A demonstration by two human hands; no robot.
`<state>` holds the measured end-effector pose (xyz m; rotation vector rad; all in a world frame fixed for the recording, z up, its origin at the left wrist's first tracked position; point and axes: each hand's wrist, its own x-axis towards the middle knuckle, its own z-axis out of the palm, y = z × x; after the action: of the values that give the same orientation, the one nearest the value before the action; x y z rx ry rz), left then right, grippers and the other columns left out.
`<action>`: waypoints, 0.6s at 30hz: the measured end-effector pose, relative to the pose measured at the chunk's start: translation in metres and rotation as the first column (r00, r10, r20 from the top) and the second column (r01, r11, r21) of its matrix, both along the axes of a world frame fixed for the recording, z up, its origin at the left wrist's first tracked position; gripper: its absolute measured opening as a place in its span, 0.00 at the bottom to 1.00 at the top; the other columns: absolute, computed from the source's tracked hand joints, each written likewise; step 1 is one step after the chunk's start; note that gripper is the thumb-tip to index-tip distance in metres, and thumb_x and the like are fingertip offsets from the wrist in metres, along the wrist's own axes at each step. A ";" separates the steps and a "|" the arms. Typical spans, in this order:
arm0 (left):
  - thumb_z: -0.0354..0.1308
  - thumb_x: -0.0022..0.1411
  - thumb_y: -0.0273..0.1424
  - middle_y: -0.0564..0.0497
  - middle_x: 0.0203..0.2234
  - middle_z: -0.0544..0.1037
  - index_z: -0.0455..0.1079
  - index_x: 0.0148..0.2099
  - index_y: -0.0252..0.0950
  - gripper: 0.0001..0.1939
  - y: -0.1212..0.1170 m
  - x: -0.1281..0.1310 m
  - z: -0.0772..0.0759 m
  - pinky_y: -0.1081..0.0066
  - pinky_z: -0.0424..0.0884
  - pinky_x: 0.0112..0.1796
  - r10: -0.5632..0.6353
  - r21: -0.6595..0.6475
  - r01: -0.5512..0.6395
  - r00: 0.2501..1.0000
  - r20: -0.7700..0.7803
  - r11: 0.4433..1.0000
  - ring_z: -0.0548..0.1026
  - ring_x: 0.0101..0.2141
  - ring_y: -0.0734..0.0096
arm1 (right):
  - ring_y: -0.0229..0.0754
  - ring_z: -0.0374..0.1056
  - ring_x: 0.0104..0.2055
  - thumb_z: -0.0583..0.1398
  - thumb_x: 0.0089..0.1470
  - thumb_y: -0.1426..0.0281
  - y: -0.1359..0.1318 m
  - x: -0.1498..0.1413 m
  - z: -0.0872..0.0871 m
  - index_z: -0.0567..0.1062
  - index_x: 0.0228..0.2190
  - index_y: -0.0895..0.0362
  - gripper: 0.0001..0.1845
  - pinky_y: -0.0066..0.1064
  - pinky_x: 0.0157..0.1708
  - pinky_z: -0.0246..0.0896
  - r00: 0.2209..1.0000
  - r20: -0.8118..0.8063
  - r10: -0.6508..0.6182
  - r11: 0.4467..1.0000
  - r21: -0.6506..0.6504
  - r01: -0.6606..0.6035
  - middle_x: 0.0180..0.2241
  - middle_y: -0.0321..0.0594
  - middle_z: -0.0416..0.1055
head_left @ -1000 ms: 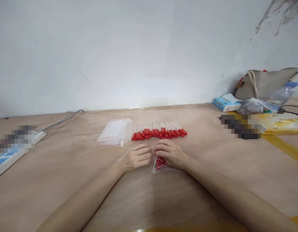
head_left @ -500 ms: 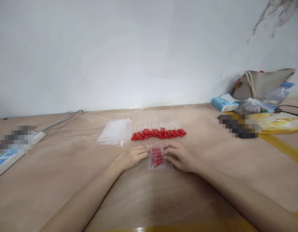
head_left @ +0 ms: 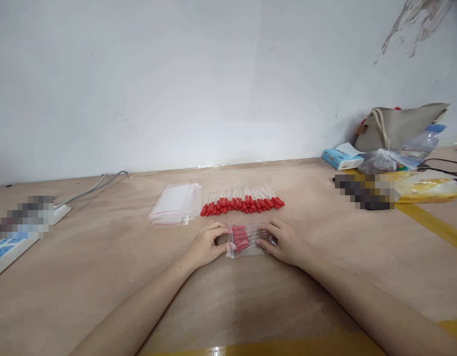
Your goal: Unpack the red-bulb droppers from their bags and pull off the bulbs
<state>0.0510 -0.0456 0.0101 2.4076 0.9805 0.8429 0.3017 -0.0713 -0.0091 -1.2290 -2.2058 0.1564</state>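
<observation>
A clear zip bag [head_left: 256,251] lies flat in front of me, with several red-tipped sticks [head_left: 240,238] inside, red ends toward the left. My left hand [head_left: 210,242] grips its left end, fingers at the far corner and thumb on the near side. At the right end, my right hand [head_left: 283,242] pinches the bag between thumb and fingers. Just beyond my hands lies a row of loose red-tipped white sticks [head_left: 243,201], red ends toward me. Left of that row is a stack of flat clear zip bags [head_left: 175,203].
A power strip [head_left: 28,240] with a grey cable [head_left: 91,190] sits at the left. Toward the right stand a blue tissue pack [head_left: 341,158], a grey bag [head_left: 402,129], crumpled plastic, a yellow package [head_left: 430,190] and a blurred dark object [head_left: 363,193]. A wall [head_left: 213,84] closes the back.
My left thumb has come onto the near left part of the bag. My right hand has moved slightly right, toward the bag's end, and more of the sticks' red ends is uncovered.
</observation>
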 end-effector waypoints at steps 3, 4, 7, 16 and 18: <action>0.60 0.50 0.38 0.49 0.36 0.73 0.68 0.41 0.36 0.17 -0.006 0.005 0.003 0.68 0.66 0.40 0.011 -0.071 -0.007 0.999 0.049 0.997 0.70 0.38 0.68 | 0.39 0.63 0.31 0.55 0.51 0.62 0.000 -0.001 0.001 0.70 0.39 0.57 0.15 0.31 0.31 0.60 0.999 0.041 -0.003 1.000 0.001 0.003 0.32 0.42 0.65; 0.60 0.50 0.38 0.49 0.36 0.73 0.68 0.42 0.36 0.17 -0.008 0.006 0.004 0.67 0.66 0.40 0.013 -0.086 -0.009 0.999 0.045 0.996 0.70 0.38 0.68 | 0.40 0.63 0.31 0.55 0.52 0.62 0.000 -0.001 0.001 0.70 0.39 0.57 0.15 0.31 0.31 0.60 0.999 0.051 -0.004 1.000 0.005 0.004 0.32 0.42 0.65; 0.60 0.50 0.37 0.50 0.36 0.74 0.67 0.43 0.37 0.17 -0.012 0.008 0.010 0.68 0.66 0.39 0.007 -0.051 -0.008 1.000 -0.028 0.999 0.70 0.37 0.67 | 0.40 0.64 0.32 0.55 0.52 0.63 -0.001 -0.002 0.000 0.69 0.39 0.57 0.15 0.32 0.32 0.60 0.999 0.053 -0.012 1.000 0.027 0.011 0.32 0.43 0.65; 0.51 0.57 0.28 0.46 0.33 0.72 0.66 0.43 0.34 0.10 -0.019 0.013 0.004 0.65 0.67 0.38 0.005 0.235 0.044 0.979 -0.201 0.971 0.68 0.36 0.66 | 0.41 0.63 0.35 0.55 0.52 0.63 -0.001 -0.002 0.000 0.68 0.41 0.57 0.16 0.33 0.35 0.60 0.999 0.043 -0.017 1.000 0.019 0.016 0.34 0.43 0.66; 0.47 0.60 0.27 0.45 0.36 0.71 0.65 0.44 0.34 0.11 -0.018 0.013 0.002 0.65 0.67 0.40 0.004 0.287 0.063 0.974 -0.227 0.956 0.68 0.38 0.66 | 0.42 0.63 0.36 0.56 0.52 0.63 0.000 -0.001 -0.001 0.68 0.41 0.57 0.16 0.34 0.36 0.59 0.999 0.032 0.008 0.999 0.046 -0.010 0.33 0.42 0.66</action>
<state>0.0639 -0.0637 0.0119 2.8155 0.9540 0.7612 0.3006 -0.0713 -0.0105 -1.2047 -2.2300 0.0901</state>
